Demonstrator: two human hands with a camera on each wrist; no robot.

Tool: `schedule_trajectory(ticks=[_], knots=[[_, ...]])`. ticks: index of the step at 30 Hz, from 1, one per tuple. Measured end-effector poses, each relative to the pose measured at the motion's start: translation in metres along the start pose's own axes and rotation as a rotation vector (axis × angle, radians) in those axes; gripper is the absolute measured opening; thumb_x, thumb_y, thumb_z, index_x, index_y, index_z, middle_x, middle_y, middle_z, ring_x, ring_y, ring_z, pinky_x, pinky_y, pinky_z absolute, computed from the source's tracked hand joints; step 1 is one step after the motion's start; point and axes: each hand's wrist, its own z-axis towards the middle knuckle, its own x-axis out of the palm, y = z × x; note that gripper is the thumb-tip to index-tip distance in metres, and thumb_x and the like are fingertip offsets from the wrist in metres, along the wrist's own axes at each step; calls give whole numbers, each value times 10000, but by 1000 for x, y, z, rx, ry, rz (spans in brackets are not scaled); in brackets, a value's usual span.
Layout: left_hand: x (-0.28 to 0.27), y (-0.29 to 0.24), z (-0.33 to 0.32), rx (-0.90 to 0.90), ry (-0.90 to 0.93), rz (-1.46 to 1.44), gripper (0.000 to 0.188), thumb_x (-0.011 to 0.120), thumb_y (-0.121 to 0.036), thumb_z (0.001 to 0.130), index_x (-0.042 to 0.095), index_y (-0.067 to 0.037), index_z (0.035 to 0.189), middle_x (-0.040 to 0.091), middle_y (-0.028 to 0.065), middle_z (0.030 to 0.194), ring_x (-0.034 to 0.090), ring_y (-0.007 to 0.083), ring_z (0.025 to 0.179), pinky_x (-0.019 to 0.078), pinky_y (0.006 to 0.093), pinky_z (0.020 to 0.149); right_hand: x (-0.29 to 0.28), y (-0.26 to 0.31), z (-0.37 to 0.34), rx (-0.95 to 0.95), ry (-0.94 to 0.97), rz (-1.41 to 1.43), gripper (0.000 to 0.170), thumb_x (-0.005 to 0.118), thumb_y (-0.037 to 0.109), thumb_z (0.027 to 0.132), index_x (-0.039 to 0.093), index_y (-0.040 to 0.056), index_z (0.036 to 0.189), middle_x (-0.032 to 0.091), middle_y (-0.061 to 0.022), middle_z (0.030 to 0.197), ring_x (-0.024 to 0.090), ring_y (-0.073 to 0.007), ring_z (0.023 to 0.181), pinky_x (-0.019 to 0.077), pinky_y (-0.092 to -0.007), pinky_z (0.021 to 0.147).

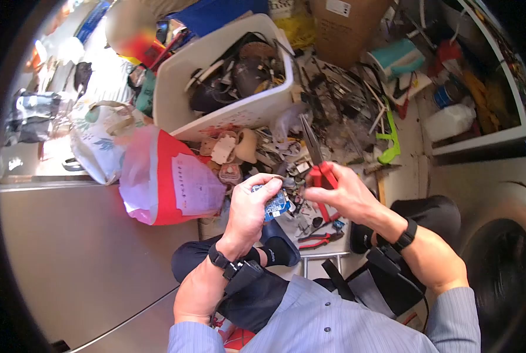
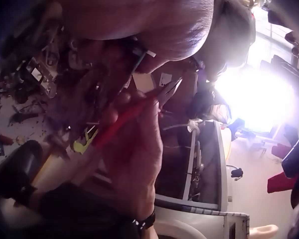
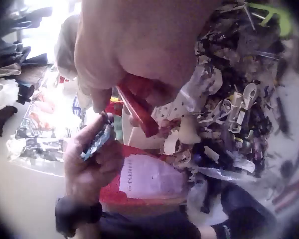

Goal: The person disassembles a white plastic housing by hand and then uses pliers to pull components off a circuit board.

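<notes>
My left hand (image 1: 250,207) pinches a small blue circuit board (image 1: 276,206) between thumb and fingers, in front of my lap. Beside it, my right hand (image 1: 352,193) grips red-handled long-nose pliers (image 1: 316,154), whose metal jaws point up and away from me. In the left wrist view the pliers (image 2: 124,119) lie across the right palm. The right wrist view shows the board (image 3: 97,144) edge-on in the left fingers, close to the right hand with the pliers' red handles (image 3: 139,109). Pliers and board are apart in the head view.
Scattered parts and scraps (image 1: 345,106) cover the floor ahead. A white bin (image 1: 175,106) of items stands beyond a red and white bag (image 1: 163,176). Red-handled pliers (image 1: 322,239) lie near my foot. A washing machine (image 1: 498,235) is at right, a metallic panel (image 1: 86,253) at left.
</notes>
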Motion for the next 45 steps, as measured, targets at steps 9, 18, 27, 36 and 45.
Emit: schedule_trajectory(ticks=[9, 18, 27, 36, 45], knots=[[13, -1, -2, -88, 74, -13, 161, 657, -159, 986, 701, -27, 1068, 681, -9, 821, 628, 48, 656, 483, 203, 534, -2, -3, 11, -81, -98, 122, 271, 778, 195, 883, 670, 6, 1045, 716, -42, 894, 656, -88, 808, 539, -276, 764], [10, -4, -2, -125, 167, -108, 255, 631, -120, 972, 664, 8, 1190, 711, 34, 971, 674, 85, 818, 550, 241, 719, -2, -3, 8, -61, -155, 122, 232, 719, 161, 891, 646, -13, 1026, 701, -55, 830, 655, -107, 766, 537, -284, 718], [12, -4, -7, -64, 241, -180, 479, 649, -44, 854, 572, 10, 1324, 697, 70, 1039, 695, 124, 848, 583, 236, 718, -6, -8, 7, 30, -267, 226, 217, 716, 117, 908, 628, -2, 1067, 689, -51, 888, 687, -128, 786, 550, -282, 689], [13, 5, -2, -15, 262, -145, 540, 665, -13, 833, 527, 19, 1354, 668, 98, 1151, 677, 162, 1010, 558, 303, 921, 0, -7, 3, 25, -236, 235, 244, 730, 169, 902, 630, -1, 1046, 686, -41, 874, 667, -109, 784, 534, -272, 701], [19, 8, 0, 27, 225, -124, 618, 721, -2, 851, 463, 17, 1412, 643, 108, 1221, 671, 181, 1071, 546, 319, 962, 1, -7, 6, -2, -247, 255, 281, 766, 253, 898, 643, 7, 959, 681, -52, 791, 633, -113, 725, 526, -294, 671]])
